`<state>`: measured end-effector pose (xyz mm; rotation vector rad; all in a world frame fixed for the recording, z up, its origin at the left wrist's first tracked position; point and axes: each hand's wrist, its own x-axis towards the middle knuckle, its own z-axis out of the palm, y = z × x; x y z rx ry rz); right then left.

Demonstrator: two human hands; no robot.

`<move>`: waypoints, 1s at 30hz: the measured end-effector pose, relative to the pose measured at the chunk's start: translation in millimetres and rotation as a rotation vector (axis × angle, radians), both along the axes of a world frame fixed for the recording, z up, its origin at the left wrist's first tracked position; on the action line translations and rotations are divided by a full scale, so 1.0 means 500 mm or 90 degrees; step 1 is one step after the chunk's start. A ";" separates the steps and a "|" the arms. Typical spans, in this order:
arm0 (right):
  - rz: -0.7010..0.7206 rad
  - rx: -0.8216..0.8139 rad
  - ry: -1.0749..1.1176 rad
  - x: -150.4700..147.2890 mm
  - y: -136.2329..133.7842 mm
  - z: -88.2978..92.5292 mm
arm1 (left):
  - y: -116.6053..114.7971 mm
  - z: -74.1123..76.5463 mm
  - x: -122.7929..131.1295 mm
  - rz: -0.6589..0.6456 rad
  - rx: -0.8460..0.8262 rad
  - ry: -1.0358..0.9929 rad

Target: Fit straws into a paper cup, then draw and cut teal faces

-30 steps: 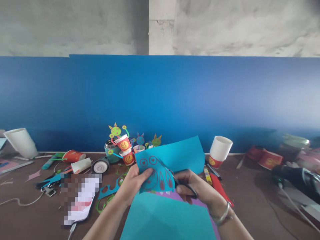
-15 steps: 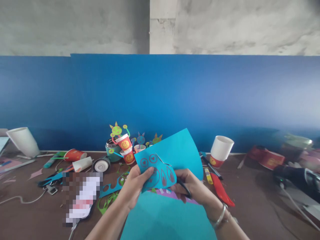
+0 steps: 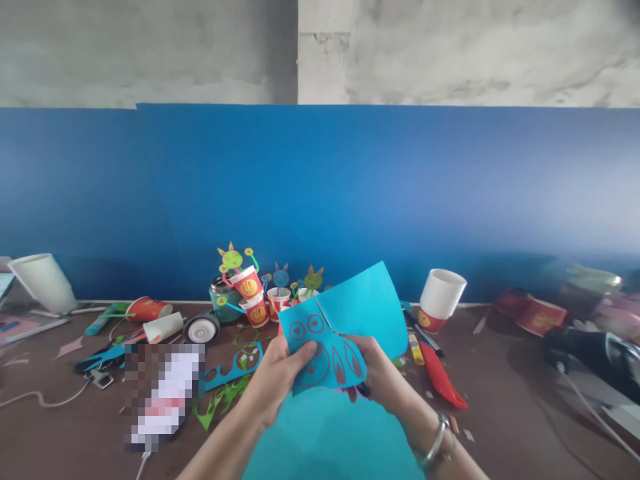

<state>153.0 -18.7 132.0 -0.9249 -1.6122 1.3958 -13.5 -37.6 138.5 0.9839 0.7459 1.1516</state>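
Note:
My left hand [image 3: 283, 373] grips a blue sheet of paper [image 3: 370, 293] by its lower left part, thumb on top. Drawn on that part in dark lines are two small circles with hearts, a larger circle partly under my thumb, and two pointed ear shapes. My right hand [image 3: 373, 367] is closed around scissors [image 3: 364, 389], whose dark handle is mostly hidden by the fingers. Their thin blades lie along a slit beside the drawings, which runs up to the sheet's top edge. Below both hands lies another blue-green sheet [image 3: 335, 440].
Red paper cups with paper animal figures [image 3: 249, 283] stand ahead near the blue partition [image 3: 350, 187]. White cups [image 3: 443, 293], a glue stick [image 3: 415, 349] and a red object [image 3: 443, 377] lie to the right. Left are paper scraps [image 3: 220, 403], a lid [image 3: 201, 330] and a blurred-out item [image 3: 167, 397].
The held sheet and both hands have shifted slightly right. The slit now shows up to the sheet's top edge, and the scissors' handle has turned mostly out of sight behind the paper and hand.

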 end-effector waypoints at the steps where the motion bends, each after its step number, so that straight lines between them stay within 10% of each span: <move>1: -0.008 -0.007 -0.001 -0.001 -0.002 0.002 | -0.001 0.000 0.002 0.002 0.001 -0.001; 14: -0.011 -0.082 -0.010 0.004 0.009 -0.004 | 0.006 -0.011 -0.008 -0.026 -0.003 0.061; 30: 0.123 -0.081 -0.072 0.067 -0.045 0.051 | 0.046 -0.031 -0.040 0.264 -0.027 -0.024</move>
